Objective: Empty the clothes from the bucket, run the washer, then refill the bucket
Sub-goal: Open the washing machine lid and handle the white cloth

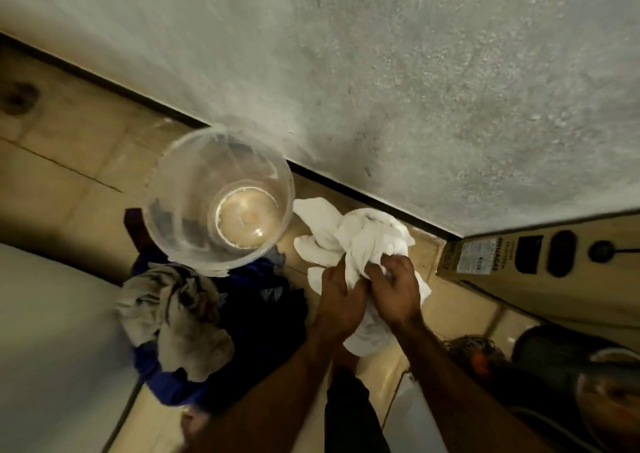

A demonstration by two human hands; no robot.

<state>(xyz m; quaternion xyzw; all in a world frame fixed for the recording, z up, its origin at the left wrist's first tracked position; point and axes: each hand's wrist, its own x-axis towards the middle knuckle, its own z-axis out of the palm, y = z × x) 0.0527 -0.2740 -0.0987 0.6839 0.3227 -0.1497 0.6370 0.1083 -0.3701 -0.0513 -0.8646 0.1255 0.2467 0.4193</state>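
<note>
Bucket (180, 182) empty. Left hand (341, 300) and right hand (394, 293) grip cloth (360, 234) right of it; next, probably lift for washing

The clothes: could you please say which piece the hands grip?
The white cloth, in the left hand and right hand; grey cloth and blue clothes lie untouched.

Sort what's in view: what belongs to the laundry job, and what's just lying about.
Job: bucket, empty; white cloth, gripped by left hand and right hand; grey cloth; blue clothes.
Lying about: cardboard box; dark round thing at lower right.
</note>
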